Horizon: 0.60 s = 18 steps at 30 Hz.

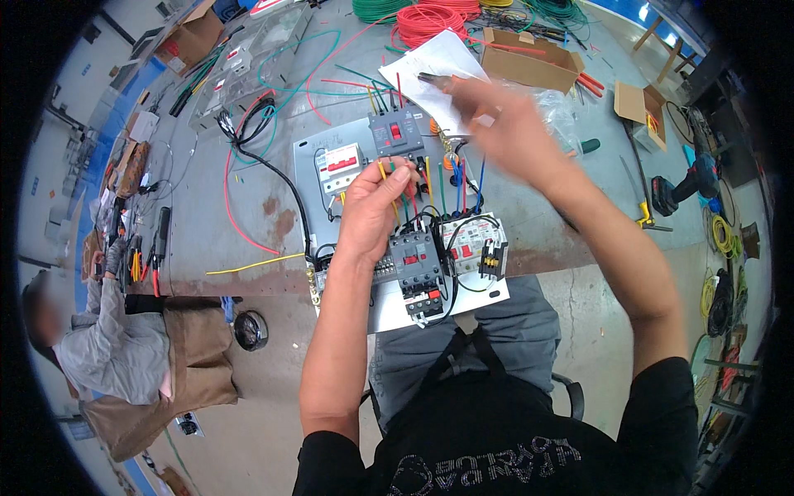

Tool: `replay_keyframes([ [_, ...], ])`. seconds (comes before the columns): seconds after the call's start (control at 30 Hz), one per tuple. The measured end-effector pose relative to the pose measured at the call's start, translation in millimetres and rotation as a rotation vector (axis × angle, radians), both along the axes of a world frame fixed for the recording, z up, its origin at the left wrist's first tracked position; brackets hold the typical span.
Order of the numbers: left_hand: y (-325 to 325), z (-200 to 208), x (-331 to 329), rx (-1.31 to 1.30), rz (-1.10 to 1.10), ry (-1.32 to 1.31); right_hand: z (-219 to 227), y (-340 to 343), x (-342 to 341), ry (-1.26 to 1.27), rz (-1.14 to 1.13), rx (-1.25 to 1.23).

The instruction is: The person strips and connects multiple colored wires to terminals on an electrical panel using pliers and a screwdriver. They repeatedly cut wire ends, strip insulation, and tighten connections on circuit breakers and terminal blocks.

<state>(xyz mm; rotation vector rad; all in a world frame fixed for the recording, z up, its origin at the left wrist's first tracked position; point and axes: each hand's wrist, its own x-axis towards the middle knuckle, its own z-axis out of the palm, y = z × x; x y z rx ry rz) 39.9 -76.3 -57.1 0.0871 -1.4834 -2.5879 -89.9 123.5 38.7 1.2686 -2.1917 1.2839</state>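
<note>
One yellow wire [382, 171] sits pinched in my left hand [372, 207] over the metal mounting plate [307, 175], beside the molded-case breaker [394, 132], while my blurred right hand [506, 126] clasps a dark-tipped tool [428, 78] above white papers [432, 58].

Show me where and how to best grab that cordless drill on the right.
Probably by its handle, coming from the near side: that part looks slimmer than the battery and head at its ends, and nothing covers it. Whether the drill stands or lies is unclear.
</note>
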Motion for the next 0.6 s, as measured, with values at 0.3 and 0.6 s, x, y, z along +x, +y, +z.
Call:
replay_keyframes([
  [0.3,14,25,16,-0.293,0.283,-0.037,37,69,-14,-0.546,-0.025,-0.125],
  [0.6,55,69,50,-1.171,0.594,0.243,-32,104,37,-0.466,-0.002,0.191],
])
